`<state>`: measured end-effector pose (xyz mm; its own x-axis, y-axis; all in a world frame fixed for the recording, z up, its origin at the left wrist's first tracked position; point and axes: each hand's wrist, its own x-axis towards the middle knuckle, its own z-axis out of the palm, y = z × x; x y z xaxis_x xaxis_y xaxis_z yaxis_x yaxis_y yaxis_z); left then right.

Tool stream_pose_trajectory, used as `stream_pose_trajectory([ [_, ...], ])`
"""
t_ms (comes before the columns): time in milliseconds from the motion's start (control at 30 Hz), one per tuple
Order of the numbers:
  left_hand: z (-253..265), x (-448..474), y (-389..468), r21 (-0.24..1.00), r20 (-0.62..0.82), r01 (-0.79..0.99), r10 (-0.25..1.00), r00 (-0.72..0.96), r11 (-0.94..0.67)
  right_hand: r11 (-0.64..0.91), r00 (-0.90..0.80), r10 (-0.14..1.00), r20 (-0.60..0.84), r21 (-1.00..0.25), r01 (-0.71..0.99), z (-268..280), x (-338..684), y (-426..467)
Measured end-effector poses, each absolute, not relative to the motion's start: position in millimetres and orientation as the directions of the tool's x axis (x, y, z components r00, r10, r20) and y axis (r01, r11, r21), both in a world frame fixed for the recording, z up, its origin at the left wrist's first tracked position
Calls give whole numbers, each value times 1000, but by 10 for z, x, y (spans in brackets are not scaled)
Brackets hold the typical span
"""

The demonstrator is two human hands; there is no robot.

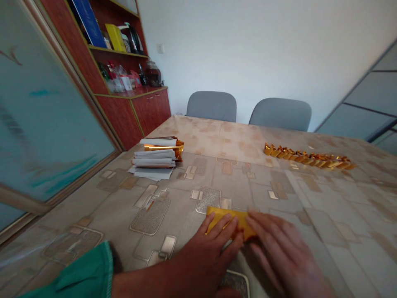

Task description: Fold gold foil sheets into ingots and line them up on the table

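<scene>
A folded strip of gold foil paper [228, 216] lies on the table near its front, partly covered by both hands. My left hand [214, 248] comes from the lower left, its fingers spread and pressing flat on the paper. At the strip's right end is my right hand [279, 244], slightly blurred, with its fingers together over the edge and its thumb below. It appears to grip that end, though the exact contact is hidden. Farther left sits a stack of folded paper sheets [155, 159], white-grey outside with gold foil showing. A row of folded gold foil pieces [307, 158] stretches across the right side.
A patterned cloth covers the table [182, 198]. Two grey chairs [211, 105] stand along its far side before a white wall. At the left are a red-brown cabinet [151, 109] with bottles and boxes, and a frosted glass door [52, 116].
</scene>
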<state>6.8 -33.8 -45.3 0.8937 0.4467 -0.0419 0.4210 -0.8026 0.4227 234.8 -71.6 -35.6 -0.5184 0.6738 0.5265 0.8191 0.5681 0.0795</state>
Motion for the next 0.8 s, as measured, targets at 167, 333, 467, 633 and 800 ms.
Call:
stream_pose_trajectory([
  [167, -428, 17, -383, 463, 40, 409, 480, 876, -786, 640, -603, 678, 420, 65, 766, -649, 2275, -998],
  [333, -372, -9, -386, 474, 25, 398, 464, 886, -785, 588, -578, 709, 404, 114, 801, -756, 2367, -1040],
  [467, -348, -38, -358, 497, 3, 390, 451, 892, -775, 555, -612, 687, 393, 260, 790, -684, 2392, -1042],
  [633, -334, -87, -303, 502, -14, 375, 426, 904, -779, 536, -618, 687, 381, 309, 786, -631, 2384, -1017],
  [800, -320, -138, -240, 472, -34, 380, 415, 909, -795, 547, -600, 693, 400, 251, 799, -595, 2427, -1025],
])
